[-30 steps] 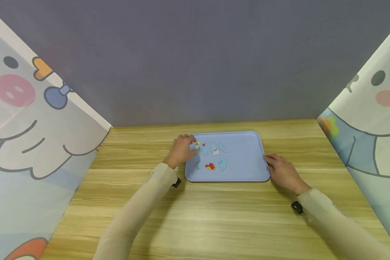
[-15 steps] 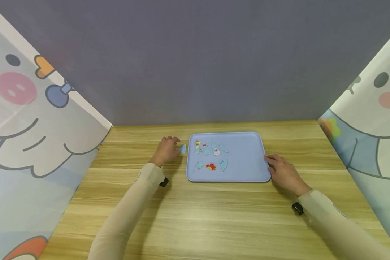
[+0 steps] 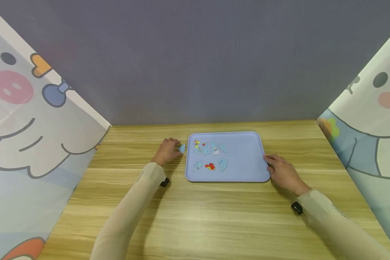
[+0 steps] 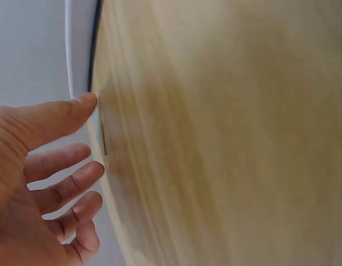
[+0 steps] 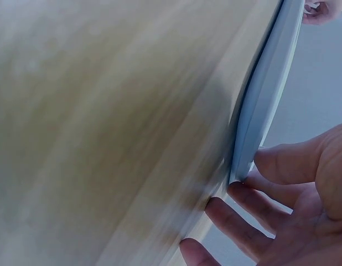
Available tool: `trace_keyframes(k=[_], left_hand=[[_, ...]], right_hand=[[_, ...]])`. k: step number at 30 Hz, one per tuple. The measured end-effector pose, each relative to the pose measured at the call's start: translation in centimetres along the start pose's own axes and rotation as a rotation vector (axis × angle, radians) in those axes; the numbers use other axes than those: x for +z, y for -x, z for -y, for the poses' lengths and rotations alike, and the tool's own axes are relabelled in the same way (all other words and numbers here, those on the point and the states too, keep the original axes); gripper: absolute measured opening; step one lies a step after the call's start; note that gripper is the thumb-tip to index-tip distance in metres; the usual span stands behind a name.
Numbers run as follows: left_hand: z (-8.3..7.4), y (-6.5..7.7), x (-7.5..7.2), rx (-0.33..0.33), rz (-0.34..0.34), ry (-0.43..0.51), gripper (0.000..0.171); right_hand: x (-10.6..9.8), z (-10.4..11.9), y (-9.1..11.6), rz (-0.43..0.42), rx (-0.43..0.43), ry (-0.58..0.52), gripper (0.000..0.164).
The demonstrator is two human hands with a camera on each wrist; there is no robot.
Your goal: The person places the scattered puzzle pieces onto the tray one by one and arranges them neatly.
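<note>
Just left of the tray, my left hand (image 3: 167, 151) has its thumb and a finger at opposite edges of a small fan-shaped blue puzzle piece (image 3: 181, 148), pinching it low at the tabletop. In the left wrist view the other fingers are loosely bent, and the piece shows only as a thin sliver by the thumb. A pale blue tray (image 3: 243, 155) carries several flat cut-out pieces on its left half, among them a red one (image 3: 209, 166) and a curved light-blue one (image 3: 222, 164). My right hand (image 3: 282, 173) holds the tray's right rim, thumb on the edge.
The wood-grain table (image 3: 221, 216) extends in front of the tray and to both sides. A grey panel (image 3: 195, 65) stands behind it. Cartoon-printed sheets (image 3: 19, 144) flank the table left and right.
My left hand has carried the blue piece from the tray's upper left leftward onto the table beside the rim. My right hand has stayed on the tray.
</note>
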State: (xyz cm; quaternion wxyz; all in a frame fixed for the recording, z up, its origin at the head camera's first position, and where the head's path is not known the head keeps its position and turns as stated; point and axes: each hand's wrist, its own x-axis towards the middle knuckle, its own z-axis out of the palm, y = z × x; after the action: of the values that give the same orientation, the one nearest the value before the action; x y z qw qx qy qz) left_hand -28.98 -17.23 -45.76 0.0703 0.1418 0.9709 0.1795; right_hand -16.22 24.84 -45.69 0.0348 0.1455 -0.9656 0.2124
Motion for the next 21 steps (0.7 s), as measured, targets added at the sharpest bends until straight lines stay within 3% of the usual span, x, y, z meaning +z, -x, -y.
trace_keyframes(k=[13, 21], left_hand=[[-0.7, -1.3, 0.6, -0.027, 0.033, -0.025, 0.043], [-0.9, -1.0, 0.1, -0.052, 0.020, -0.004, 0.044]], right_hand=[[-0.1, 0.0, -0.1, -0.001, -0.006, 0.005, 0.042], [0.0, -0.2, -0.1, -0.001, -0.002, 0.004, 0.042]])
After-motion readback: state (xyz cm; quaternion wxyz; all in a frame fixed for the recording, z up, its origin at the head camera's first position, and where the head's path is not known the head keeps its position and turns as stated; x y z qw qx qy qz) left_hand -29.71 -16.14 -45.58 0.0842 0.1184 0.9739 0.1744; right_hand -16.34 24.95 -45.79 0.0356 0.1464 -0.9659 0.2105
